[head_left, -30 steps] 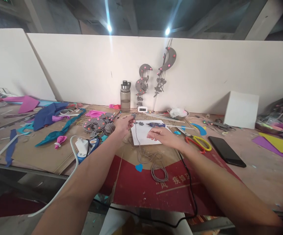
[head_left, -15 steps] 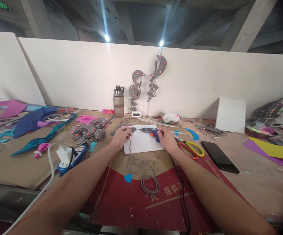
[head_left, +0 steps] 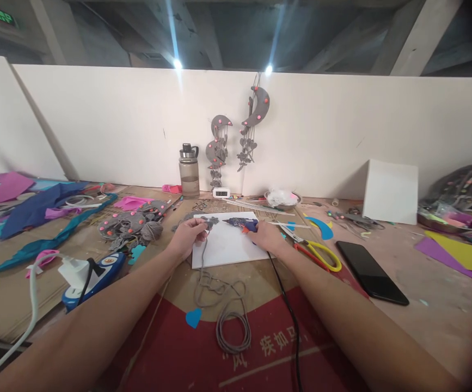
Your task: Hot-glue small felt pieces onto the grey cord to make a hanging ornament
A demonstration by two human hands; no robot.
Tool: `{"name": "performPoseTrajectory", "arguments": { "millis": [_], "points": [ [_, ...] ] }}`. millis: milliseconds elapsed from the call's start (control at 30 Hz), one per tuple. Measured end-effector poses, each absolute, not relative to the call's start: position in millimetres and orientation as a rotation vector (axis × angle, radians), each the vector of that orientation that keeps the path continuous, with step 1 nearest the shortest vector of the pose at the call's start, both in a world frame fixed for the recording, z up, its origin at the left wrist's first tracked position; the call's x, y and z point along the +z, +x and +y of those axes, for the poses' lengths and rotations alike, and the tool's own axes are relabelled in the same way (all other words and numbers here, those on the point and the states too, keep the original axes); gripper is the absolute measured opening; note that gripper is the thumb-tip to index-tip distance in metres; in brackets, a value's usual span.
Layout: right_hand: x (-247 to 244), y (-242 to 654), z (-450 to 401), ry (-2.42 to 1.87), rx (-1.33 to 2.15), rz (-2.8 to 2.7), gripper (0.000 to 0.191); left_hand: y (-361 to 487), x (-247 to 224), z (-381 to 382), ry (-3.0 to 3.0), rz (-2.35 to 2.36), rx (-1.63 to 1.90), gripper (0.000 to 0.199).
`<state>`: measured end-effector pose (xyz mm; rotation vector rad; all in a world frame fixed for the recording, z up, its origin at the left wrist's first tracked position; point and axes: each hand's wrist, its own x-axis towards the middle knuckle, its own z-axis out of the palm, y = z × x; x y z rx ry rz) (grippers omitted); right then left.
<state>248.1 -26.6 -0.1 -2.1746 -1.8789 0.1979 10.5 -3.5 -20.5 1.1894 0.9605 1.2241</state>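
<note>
Between the fingertips of my left hand [head_left: 187,238] is a small grey yarn-covered piece [head_left: 211,221], held over a white board [head_left: 219,249]. A grey yarn strand [head_left: 203,256] hangs from it and runs down to a loose coil [head_left: 233,333] on the cardboard. My right hand [head_left: 269,237] is closed around a dark blue glue gun [head_left: 241,222], lying nearly level. Its nozzle points left, close to the yarn piece; whether they touch I cannot tell. The gun's handle is mostly hidden by my fingers, and its black cord [head_left: 287,305] trails toward me.
Scissors [head_left: 319,256] and a black phone [head_left: 370,272] lie right of my hand. A power strip [head_left: 100,277] and yarn-wrapped shapes [head_left: 132,223] are at left. Behind stand a bottle [head_left: 189,177] and a small clock [head_left: 221,193]; grey moon hangings [head_left: 262,106] hang on the wall.
The view has shifted slightly. My right hand has rolled over the glue gun, so its handle shows less. The nozzle is somewhat nearer the yarn piece, which my left hand still pinches.
</note>
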Motion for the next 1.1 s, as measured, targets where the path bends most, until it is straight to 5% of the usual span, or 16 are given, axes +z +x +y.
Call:
{"name": "performPoseTrajectory", "arguments": {
  "millis": [233,700,900,1100],
  "points": [
    [-12.4,233.5,-44.1,-2.110,-0.129,-1.718,0.043,8.9,-20.1,-1.5,1.161,0.942,1.228,0.026],
    [-5.4,235.2,-50.3,-2.231,-0.053,-1.771,0.052,12.1,-17.1,2.8,1.139,0.989,1.230,0.023],
    [6.7,229.7,-54.5,-1.986,-0.198,-1.617,0.036,14.0,-21.1,3.5,1.161,0.979,1.225,0.022],
    [19.7,230.0,-53.7,-1.556,0.340,-1.395,0.031,14.6,-5.9,7.0,1.107,1.027,1.248,0.020]
  ]
}}
